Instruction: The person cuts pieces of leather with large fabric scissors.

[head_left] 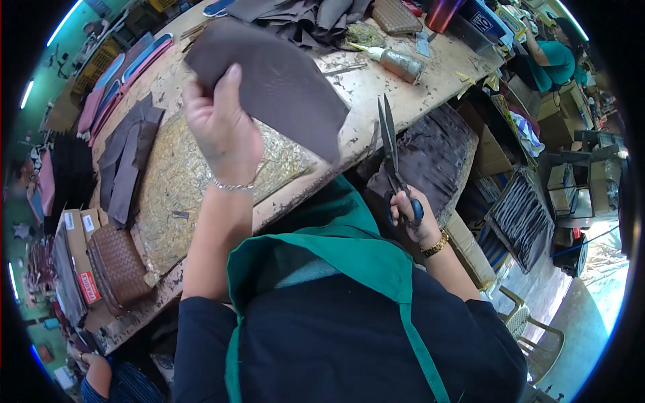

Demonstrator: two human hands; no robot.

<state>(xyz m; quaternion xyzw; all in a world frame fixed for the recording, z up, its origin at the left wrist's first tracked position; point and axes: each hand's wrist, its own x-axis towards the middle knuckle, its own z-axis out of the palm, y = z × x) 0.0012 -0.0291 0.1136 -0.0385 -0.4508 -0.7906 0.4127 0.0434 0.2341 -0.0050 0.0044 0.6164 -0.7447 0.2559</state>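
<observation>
My left hand [225, 127] grips a dark brown sheet of leather [282, 80] by its left end, thumb on top, and holds it up over the workbench [363, 101]. Black-handled scissors [392, 144] are in my right hand [416, 218], off the bench's front edge, with the blades pointing up and slightly parted. The blades do not touch the sheet. Beneath my left forearm lies a board with a crinkled, yellowish surface [181, 181]. Folded dark leather pieces [131, 158] rest at its left.
A glue bottle [402, 65], a leather heap [302, 20] and a woven piece [396, 17] occupy the far bench. Brown woven leather [121, 269] sits lower left. Right of the bench are leather-strip stacks [437, 154], boxes and a chair [527, 322]. Other people appear upper right and lower left.
</observation>
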